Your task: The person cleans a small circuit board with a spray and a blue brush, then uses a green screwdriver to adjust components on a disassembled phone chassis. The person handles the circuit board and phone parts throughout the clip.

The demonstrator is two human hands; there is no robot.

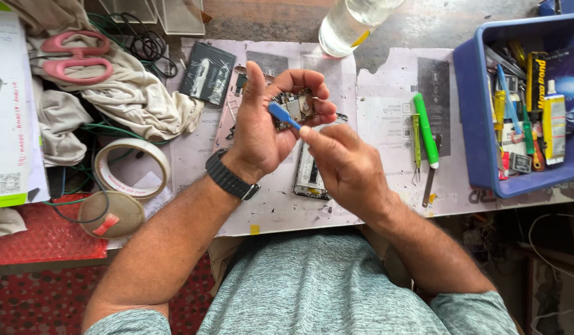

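Note:
My left hand is raised over the bench and curls round a small circuit board, fingers bent over its far edge. My right hand pinches a thin blue pry tool whose tip lies against the board. Below the hands an opened phone frame lies on the paper mat, partly hidden by my right hand. A dark watch is on my left wrist.
A dark phone back panel lies at the back left. Tape rolls, pink scissors and crumpled cloth sit left. A green-handled tool and tweezers lie right, beside a blue tray of tools. A clear bottle stands behind.

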